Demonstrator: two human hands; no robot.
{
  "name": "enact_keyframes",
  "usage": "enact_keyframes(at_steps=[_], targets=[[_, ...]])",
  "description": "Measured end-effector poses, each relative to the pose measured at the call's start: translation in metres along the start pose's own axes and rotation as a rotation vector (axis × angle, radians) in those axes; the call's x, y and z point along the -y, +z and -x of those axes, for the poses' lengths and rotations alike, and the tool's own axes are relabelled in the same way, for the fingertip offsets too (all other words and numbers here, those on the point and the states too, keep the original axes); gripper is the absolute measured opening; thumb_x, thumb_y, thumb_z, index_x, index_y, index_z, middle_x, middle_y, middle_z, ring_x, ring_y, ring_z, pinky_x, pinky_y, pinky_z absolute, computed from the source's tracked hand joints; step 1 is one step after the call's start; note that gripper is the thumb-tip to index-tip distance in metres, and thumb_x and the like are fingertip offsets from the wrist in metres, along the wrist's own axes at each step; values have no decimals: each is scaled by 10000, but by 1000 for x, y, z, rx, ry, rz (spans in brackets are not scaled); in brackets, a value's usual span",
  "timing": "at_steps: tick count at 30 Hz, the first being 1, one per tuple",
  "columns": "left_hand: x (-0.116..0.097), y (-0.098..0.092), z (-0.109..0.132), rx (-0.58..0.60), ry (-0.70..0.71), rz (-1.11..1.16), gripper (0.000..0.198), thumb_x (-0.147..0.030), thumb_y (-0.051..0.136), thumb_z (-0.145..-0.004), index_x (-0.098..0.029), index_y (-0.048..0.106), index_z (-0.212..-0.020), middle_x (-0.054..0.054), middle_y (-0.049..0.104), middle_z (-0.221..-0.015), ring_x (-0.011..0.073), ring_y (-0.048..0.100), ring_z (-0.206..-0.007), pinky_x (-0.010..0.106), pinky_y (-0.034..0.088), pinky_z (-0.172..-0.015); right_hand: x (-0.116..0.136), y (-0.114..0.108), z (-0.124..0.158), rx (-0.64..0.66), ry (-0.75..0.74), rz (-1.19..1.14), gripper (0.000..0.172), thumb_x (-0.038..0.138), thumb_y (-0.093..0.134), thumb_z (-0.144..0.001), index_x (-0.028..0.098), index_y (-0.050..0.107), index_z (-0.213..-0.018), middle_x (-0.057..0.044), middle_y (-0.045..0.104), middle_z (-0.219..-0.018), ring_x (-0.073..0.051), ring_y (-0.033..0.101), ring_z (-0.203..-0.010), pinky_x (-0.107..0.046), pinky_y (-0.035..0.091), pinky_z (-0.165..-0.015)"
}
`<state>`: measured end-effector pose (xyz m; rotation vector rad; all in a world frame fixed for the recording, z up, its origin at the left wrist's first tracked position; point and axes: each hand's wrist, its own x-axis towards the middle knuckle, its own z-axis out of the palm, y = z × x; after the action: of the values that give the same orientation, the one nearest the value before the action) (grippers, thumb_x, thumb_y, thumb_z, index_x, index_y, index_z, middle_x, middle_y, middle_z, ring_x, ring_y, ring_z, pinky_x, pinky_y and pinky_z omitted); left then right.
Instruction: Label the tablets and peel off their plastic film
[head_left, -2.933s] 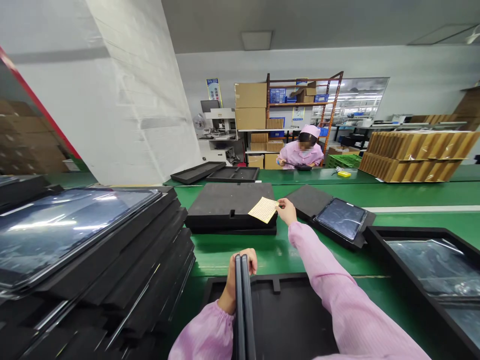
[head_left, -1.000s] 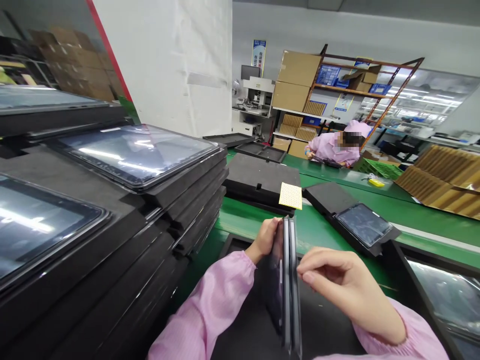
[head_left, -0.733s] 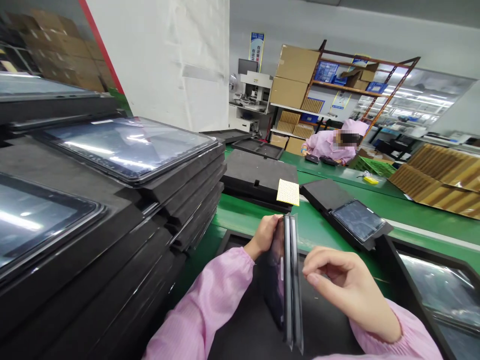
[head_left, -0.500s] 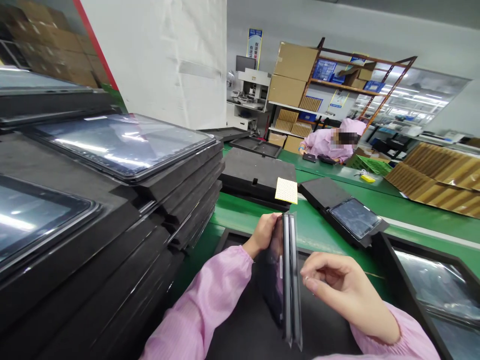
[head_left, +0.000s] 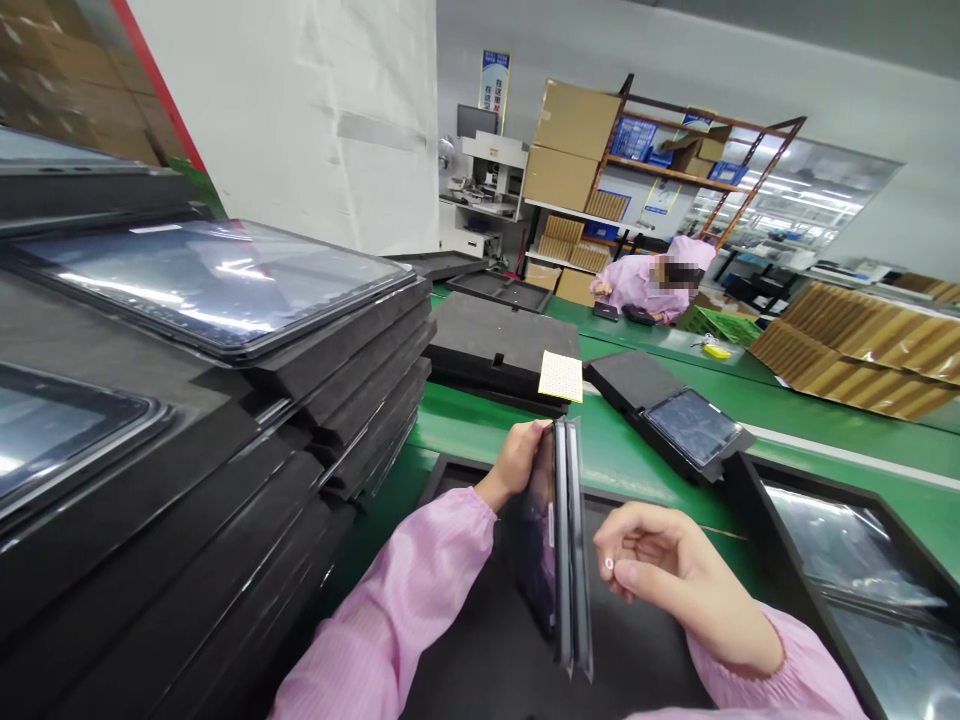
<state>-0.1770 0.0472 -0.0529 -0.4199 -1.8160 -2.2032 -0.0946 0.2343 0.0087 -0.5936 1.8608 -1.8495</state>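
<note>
Left hand (head_left: 517, 458) gripping tablets (head_left: 560, 545); glossy green bench (head_left: 622, 440); rack (head_left: 675, 173), cartons (head_left: 574, 118) behind.

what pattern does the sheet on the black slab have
Rows of small dots on a pale sheet with yellow edges; seen in the head view.

Your left hand (head_left: 517, 460) holds two tablets (head_left: 561, 550) upright over a black tray (head_left: 645, 640) on the green tabletop (head_left: 630, 450); your right hand (head_left: 667, 560), just beside them, carries a tiny white piece (head_left: 609, 564).
</note>
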Motion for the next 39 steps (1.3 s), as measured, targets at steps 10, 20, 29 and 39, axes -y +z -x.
enact_keyframes(at_steps=[10, 20, 29, 39], targets=[[-3, 2, 1, 5, 1, -16, 778, -964, 357, -688, -211, 461, -524, -26, 389, -471, 130, 340, -506, 303, 294, -503, 18, 11, 4, -115, -20, 159, 157, 338, 816, -775, 209, 785, -859, -47, 713, -741, -133, 652, -658, -215, 572, -641], [-5, 3, 2, 28, 25, -41, 747, -946, 339, -718, -228, 396, -520, -48, 310, -475, 127, 304, -510, 308, 282, -524, 27, 13, 11, -129, -161, 387, 246, 383, 709, -873, 217, 715, -691, -52, 691, -721, -166, 651, -658, -232, 565, -626], [3, 0, -1, -1, 16, -29, 769, -949, 371, -701, -203, 490, -558, -20, 420, -514, 134, 365, -522, 306, 323, -532, 27, 20, 27, 45, -179, 709, 172, 220, 638, -905, 291, 767, -816, -24, 521, -779, -165, 559, -733, -256, 538, -723], [10, -2, -2, -19, -11, -10, 785, -957, 411, -671, -190, 511, -542, -16, 433, -480, 127, 380, -485, 294, 302, -488, 24, 26, 25, -72, -404, 654, 176, 136, 607, -901, 231, 735, -826, -35, 654, -740, -157, 621, -667, -245, 536, -655]])
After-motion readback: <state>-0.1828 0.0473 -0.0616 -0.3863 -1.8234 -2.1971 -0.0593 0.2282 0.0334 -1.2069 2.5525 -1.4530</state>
